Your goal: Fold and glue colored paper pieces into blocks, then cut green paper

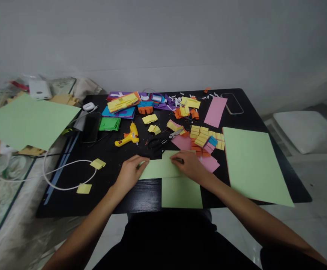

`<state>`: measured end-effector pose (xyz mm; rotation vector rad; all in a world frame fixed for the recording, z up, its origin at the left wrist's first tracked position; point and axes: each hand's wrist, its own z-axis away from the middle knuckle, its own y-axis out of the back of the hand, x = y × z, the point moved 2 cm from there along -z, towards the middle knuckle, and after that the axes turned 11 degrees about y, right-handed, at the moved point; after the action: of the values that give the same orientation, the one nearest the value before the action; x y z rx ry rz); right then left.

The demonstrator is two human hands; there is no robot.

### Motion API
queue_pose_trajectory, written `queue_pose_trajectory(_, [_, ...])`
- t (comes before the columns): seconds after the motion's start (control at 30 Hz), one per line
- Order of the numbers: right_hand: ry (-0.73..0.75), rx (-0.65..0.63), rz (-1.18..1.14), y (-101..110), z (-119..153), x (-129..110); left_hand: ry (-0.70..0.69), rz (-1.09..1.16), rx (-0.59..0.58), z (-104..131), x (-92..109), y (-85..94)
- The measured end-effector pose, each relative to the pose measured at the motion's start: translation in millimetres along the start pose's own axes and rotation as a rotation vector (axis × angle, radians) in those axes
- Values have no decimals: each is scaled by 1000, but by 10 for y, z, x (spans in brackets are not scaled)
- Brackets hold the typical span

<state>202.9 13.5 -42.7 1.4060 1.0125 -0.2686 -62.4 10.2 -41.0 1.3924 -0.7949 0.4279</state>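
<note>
A light green paper strip lies crosswise over an upright green sheet near the table's front edge. My left hand is closed with its fingertips on the strip's left upper edge. My right hand pinches the strip's upper edge where it overlaps the sheet. Just beyond my hands are black-handled scissors, with a small cutting tool beside them. Pink paper shows past my right hand.
A yellow glue gun lies left of the scissors. Folded yellow pieces, a large green sheet and a phone are to the right. A white cable loops at left. Coloured paper stacks line the back.
</note>
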Motion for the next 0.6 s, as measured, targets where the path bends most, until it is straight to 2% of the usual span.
queue_pose_trajectory(0.13, [34, 0, 131, -24, 31, -33, -47, -205, 50, 26, 45, -30])
queue_pose_trajectory(0.27, [138, 30, 334, -52, 56, -133, -117, -438, 133, 40, 111, -38])
queue_pose_trajectory(0.33, [199, -2, 365, -103, 58, -194, -150, -475, 109, 51, 150, -59])
queue_pose_trajectory(0.47, [309, -135, 395, -217, 65, -316, -205, -469, -29, 123, 228, -147])
queue_pose_trajectory(0.6, [373, -169, 462, -288, 193, -419, -181, -529, -49, 260, 297, -238])
